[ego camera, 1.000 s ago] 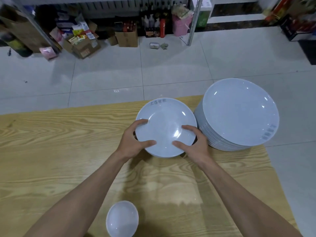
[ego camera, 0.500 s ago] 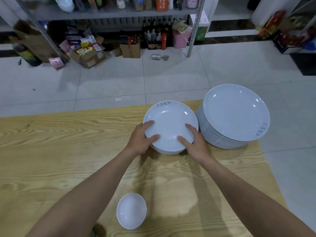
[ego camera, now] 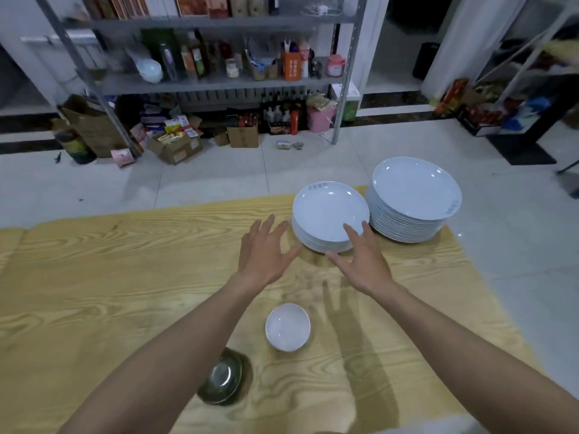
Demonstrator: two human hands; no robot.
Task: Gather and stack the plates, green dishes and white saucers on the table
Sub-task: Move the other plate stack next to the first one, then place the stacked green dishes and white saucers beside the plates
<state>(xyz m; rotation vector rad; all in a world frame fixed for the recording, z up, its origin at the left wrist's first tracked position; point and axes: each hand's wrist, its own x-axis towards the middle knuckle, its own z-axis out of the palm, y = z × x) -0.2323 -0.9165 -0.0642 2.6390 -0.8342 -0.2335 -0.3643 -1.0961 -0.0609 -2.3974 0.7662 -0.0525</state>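
A stack of medium white plates [ego camera: 329,214] stands near the table's far edge. Right beside it rises a taller stack of large white plates [ego camera: 413,195] at the far right corner. My left hand [ego camera: 263,249] hovers with fingers spread just left of the medium stack, touching nothing. My right hand [ego camera: 360,258] is open too, its fingertips over the near rim of the medium stack. Nearer to me a small white saucer [ego camera: 287,327] lies between my forearms. A dark green dish [ego camera: 222,379] sits partly hidden under my left forearm.
The wooden table [ego camera: 94,292] stretches wide to the left. Its right edge runs close to the large plate stack. Beyond the table lie a tiled floor, metal shelving [ego camera: 219,83] with bottles, and cardboard boxes [ego camera: 175,145].
Both hands have let go of the medium plate stack and drawn back, fingers spreading. The view has tilted up, bringing the shelves and the green dish into sight.
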